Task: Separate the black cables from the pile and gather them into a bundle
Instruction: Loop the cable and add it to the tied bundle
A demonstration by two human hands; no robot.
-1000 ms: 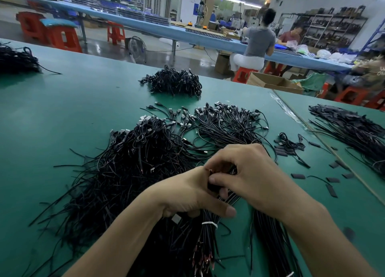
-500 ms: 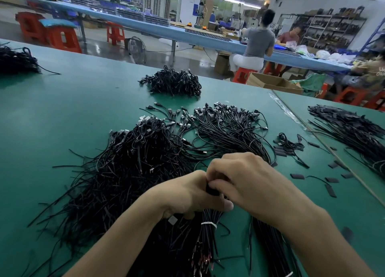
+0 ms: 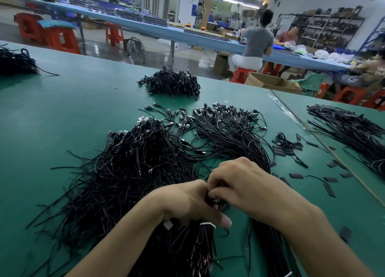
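2 hands meet toward the near edge of the green table [image 3: 73, 110], both closed on the same bundle [image 3: 206, 243] of black cables. The left hand [image 3: 187, 203] curls its fingers round the top of the bundle, with its thumb lying across the strands just above a white tie [image 3: 208, 224] that rings them. The right hand [image 3: 241, 185] touches the left, its fingertips curled in and pinching the cables where they come out of the left fist. Below the tie the bundle runs toward the near edge, with reddish wire ends [image 3: 201, 262] at its tip.

The pile [image 3: 129, 172] of loose black cables lies just left of the hands, tangled, its ends splaying toward the left and near edges. A second spread [image 3: 227, 137] of cables lies beyond the hands, fanned out with its plugs toward the far edge. 1 smaller heap [image 3: 170, 83] sits close to the far edge, and another dark heap [image 3: 14, 62] sits at the left edge. Toward the right edge lie a small coil [image 3: 289, 143] and scattered flat black pieces [image 3: 295, 175]. Across a seam, a neighbouring table [image 3: 291, 101] carries a long heap [image 3: 350, 128] of cables.
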